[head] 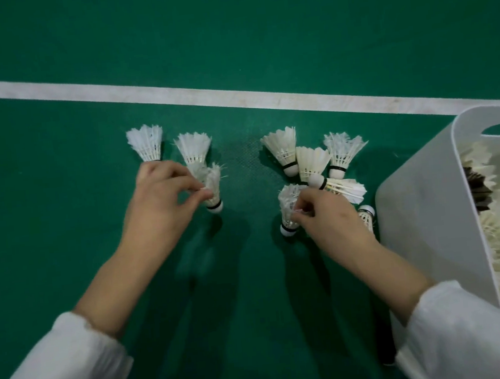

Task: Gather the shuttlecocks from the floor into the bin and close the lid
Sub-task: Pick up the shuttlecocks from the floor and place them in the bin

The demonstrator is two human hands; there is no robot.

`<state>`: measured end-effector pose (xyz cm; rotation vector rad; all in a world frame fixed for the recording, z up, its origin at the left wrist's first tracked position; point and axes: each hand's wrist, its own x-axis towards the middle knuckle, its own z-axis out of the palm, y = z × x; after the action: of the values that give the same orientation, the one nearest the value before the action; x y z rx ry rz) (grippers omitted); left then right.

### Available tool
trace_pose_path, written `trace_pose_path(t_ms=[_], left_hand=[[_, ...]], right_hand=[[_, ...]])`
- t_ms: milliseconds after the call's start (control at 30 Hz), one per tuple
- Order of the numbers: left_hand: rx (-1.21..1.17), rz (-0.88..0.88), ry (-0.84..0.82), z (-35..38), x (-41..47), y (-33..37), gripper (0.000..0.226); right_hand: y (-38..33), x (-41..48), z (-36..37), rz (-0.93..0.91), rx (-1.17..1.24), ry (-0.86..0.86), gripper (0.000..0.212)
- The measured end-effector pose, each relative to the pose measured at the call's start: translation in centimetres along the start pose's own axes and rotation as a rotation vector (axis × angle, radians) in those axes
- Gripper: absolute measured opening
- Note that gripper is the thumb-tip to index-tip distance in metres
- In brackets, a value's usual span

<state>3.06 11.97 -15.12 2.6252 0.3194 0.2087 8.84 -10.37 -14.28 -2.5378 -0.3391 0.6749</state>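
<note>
Sleeves (61, 369); left fingers (182, 182) pinch one shuttlecock (214, 192), right fingers (307, 206) another shuttlecock (287, 207).

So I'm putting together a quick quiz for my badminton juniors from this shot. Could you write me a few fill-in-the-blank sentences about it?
1. The left hand pinches a shuttlecock by its frayed ____.
2. The white bin stands on the person's ____ side.
3. The floor is ____, crossed by a white line.

Missing words: feathers; right; green.
</note>
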Motion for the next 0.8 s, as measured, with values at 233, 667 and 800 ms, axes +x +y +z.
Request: trace_pose_path(t_ms=[233,667,800], left_hand=[[-0.095,-0.046,-0.109,-1.4,0.4,-0.9,0.01],[-0.154,-0.163,-0.019,-0.6,5.9,-0.7,0.028],[0.086,-0.247,-0.235,0.8,7.2,-0.7,0.058]], right_hand=[[-0.7,-0.2,1.3,-0.03,0.027,-0.004,0.014],[0.9,0.0,1.6,0.069,0.058,-0.002,0.013],[0.8,0.0,1.6,0.053,0.055,-0.015,0.011]])
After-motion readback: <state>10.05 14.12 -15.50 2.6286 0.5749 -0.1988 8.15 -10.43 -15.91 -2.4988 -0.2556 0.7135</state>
